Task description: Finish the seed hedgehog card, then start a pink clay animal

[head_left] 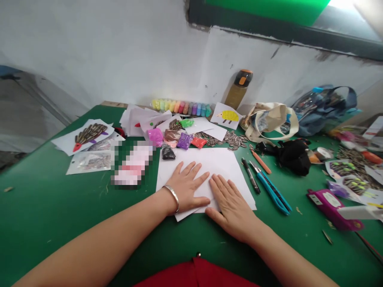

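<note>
Both my hands lie flat on a small stack of white paper (230, 159) on the green table. My left hand (187, 187), with a silver bracelet (172, 197) at the wrist, has its fingers spread. My right hand (230, 205) rests beside it, fingers stretched out and thumb apart. Neither hand holds anything. On the paper's upper left corner sits a packet of black clay (168, 152). Just behind lie a purple packet (184, 140), a red packet (198, 142) and a pink packet (156, 137). To the right are a black pen (250, 175) and a blue utility knife (272, 189).
Loose sunflower seeds (235, 139) lie behind the paper. A hedgehog picture covered in seeds (91, 135) is at the left. Along the wall stand a row of coloured clay (181, 107) and a bottle (238, 89). Bags (272, 121) and a magenta device (332, 209) occupy the right.
</note>
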Demonstrator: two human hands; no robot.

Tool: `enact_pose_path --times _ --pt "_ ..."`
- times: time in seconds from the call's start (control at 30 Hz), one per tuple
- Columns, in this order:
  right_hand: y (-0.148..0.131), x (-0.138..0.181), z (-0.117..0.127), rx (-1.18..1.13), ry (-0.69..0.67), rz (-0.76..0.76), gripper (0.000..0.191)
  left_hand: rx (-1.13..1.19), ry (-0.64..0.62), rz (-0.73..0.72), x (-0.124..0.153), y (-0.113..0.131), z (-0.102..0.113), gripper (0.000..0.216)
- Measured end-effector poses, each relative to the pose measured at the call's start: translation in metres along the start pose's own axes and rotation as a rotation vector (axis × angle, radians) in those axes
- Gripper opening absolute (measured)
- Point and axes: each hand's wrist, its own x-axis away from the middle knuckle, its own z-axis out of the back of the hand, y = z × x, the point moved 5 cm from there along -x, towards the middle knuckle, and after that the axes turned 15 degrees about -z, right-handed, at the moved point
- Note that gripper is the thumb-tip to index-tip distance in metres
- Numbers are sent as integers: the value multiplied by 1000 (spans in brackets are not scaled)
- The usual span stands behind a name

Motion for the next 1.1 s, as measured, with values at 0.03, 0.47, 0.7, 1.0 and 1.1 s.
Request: enact_pose_path --times 0.03,0.47,0.7,1.0,1.1 --pt "3 4 -3 9 -40 -11 75 -3 -1 -1 0 0 0 82" --pt "-2 25 11 6 -87 -56 85 -2 -14 37 -4 -2 0 55" --pt "-52 37 20 -199 -307 276 82 -12 -56 64 -7 -3 1 51" --pt "-82 32 35 -274 -304 495 64 -20 -51 55 -7 -4 1 51" --pt "-92 31 40 -272 -256 636 49 -32 -51 52 -7 -4 0 52"
